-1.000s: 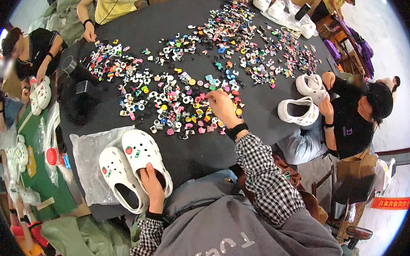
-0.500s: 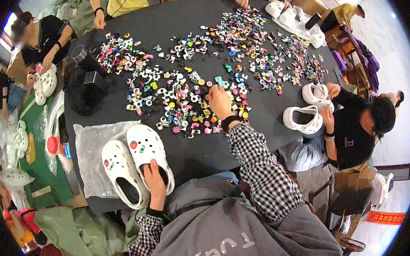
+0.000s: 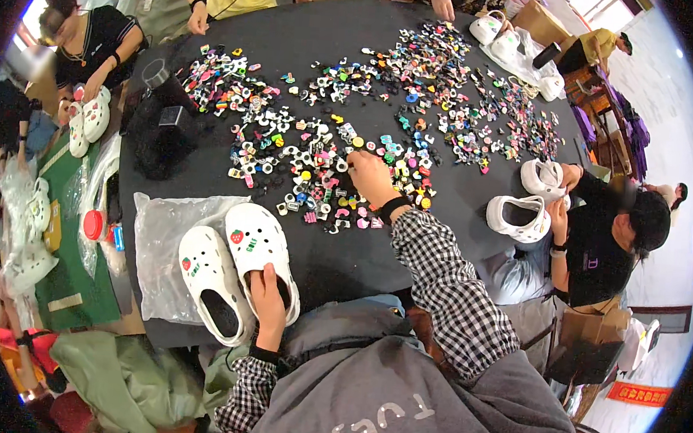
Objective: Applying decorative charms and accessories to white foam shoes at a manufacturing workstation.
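My left hand (image 3: 268,307) grips a white clog (image 3: 255,231) at its foot opening, thumb inside. Another white clog (image 3: 204,267) lies against it on the left. Both have a strawberry charm and small green letter charms on the toe. My right hand (image 3: 371,177) is down among the loose shoe charms (image 3: 318,163) in the middle of the table, fingers curled and pressed together. Whatever is under its fingertips is hidden. A round yellow charm (image 3: 357,142) lies just beyond that hand.
A clear plastic bag (image 3: 158,245) lies under the clogs on the black table (image 3: 343,264). A dark cup (image 3: 168,86) stands at the left. At the right, a person's hands work on white clogs (image 3: 518,217). Other people's hands rest at the far edge.
My right hand has shifted slightly left over the charms. My left hand keeps its hold on the clog. The whole view has moved a little.
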`<act>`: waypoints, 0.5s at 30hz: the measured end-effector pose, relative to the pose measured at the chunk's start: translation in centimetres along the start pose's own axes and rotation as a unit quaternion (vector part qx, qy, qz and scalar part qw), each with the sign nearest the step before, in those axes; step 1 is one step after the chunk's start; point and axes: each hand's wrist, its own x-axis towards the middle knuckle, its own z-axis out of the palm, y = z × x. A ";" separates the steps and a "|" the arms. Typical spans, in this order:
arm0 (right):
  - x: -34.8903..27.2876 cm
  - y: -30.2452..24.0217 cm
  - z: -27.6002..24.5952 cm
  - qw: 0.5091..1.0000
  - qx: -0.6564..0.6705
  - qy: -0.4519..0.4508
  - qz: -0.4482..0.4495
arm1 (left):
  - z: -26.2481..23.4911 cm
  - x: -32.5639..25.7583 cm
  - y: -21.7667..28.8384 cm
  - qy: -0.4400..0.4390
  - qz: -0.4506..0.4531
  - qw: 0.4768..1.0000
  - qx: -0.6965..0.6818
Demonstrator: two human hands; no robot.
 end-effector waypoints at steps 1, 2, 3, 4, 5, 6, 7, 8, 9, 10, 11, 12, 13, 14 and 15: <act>0.0 0.5 -0.1 0.999 0.053 0.006 -0.001 | 0.0 0.0 -0.1 0.004 -0.001 1.000 -0.002; 0.1 0.8 -0.3 0.996 0.092 0.016 -0.007 | -0.1 0.1 -0.3 0.002 0.005 1.000 0.009; 0.2 0.9 -0.3 0.989 0.146 0.003 0.020 | -0.2 0.2 -0.6 0.000 0.011 1.000 0.020; 0.2 1.0 -0.2 0.979 0.199 -0.010 0.048 | -0.3 0.2 -0.8 -0.001 0.017 0.999 0.032; 0.3 1.4 0.0 0.979 0.198 -0.012 0.046 | -0.3 0.3 -0.9 -0.005 0.023 0.999 0.044; 0.4 1.7 0.3 0.968 0.239 -0.006 0.072 | -0.3 0.3 -0.9 -0.009 0.030 0.998 0.055; 0.4 2.1 0.6 0.955 0.279 0.000 0.099 | -0.2 0.3 -1.0 -0.007 0.029 0.998 0.054; 0.4 2.2 0.4 0.917 0.364 -0.032 0.161 | -0.1 0.3 -0.9 -0.007 0.026 0.999 0.035; 0.4 2.6 0.5 0.897 0.404 -0.050 0.175 | 0.0 0.2 -0.7 -0.007 0.024 1.000 0.016; 0.6 2.8 0.5 0.875 0.441 -0.068 0.189 | -0.1 0.2 -0.5 -0.006 0.023 1.000 0.015; 0.7 2.9 0.5 0.875 0.441 -0.070 0.188 | -0.3 0.0 -0.1 -0.007 0.005 1.000 0.026; 0.8 3.0 0.5 0.843 0.487 -0.085 0.212 | -0.3 -0.1 0.2 -0.008 -0.013 0.999 0.037; 0.9 3.2 0.5 0.807 0.532 -0.098 0.235 | -0.2 0.0 0.0 -0.008 -0.013 0.999 0.036; 0.8 2.9 0.4 0.807 0.532 -0.102 0.234 | -0.1 0.1 -0.2 -0.012 0.004 1.000 0.021; 0.7 2.6 0.1 0.805 0.536 -0.108 0.228 | -0.1 0.2 -0.3 -0.016 0.021 1.000 0.005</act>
